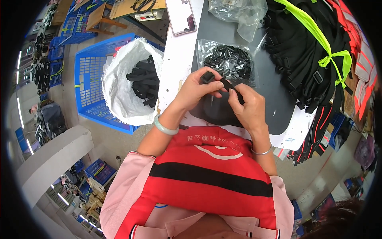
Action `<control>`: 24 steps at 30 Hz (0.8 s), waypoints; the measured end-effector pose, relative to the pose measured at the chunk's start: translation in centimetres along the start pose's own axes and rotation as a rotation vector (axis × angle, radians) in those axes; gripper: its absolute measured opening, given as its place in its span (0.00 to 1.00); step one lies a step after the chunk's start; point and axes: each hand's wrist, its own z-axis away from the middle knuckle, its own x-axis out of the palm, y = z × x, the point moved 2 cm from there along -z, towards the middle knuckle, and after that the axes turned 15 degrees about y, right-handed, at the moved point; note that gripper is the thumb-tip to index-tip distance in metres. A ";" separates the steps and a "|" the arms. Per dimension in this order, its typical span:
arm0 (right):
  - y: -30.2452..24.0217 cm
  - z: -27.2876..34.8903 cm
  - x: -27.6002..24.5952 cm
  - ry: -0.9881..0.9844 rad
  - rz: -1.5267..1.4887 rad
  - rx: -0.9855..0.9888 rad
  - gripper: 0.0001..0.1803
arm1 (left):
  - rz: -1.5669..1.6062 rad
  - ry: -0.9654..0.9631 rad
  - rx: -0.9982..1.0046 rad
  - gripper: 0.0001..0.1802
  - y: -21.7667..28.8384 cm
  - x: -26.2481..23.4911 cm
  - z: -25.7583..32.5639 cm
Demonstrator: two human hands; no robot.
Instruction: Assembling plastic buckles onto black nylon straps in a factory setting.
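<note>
My left hand (197, 91) pinches a small black plastic buckle (207, 76) between thumb and fingers. My right hand (247, 106) grips the black webbing strap (230, 85) that runs out of the buckle. Both hands meet over a dark grey mat (274, 99) on the white table (177, 59). A pale green bangle sits on my left wrist and a thin silver bangle on my right. Just beyond the hands lies a clear plastic bag of black buckles (227, 61).
A heap of black straps tied with a neon yellow band (314, 44) lies at the right. A phone (181, 16) and an empty clear bag (238, 14) lie farther back. Left of the table, a white sack of black straps (135, 81) sits in a blue crate (89, 79).
</note>
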 end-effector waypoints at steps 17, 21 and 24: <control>-0.8 0.7 -0.6 -0.120 -0.032 -0.008 0.05 | -0.287 -0.077 0.402 0.12 0.5 0.2 1.2; 0.6 1.2 -0.8 -0.132 -0.084 0.039 0.05 | -0.291 -0.003 0.035 0.08 0.9 0.6 2.3; 0.9 1.8 0.2 -0.090 -0.159 0.079 0.05 | -0.274 0.052 0.090 0.07 -0.4 0.8 2.3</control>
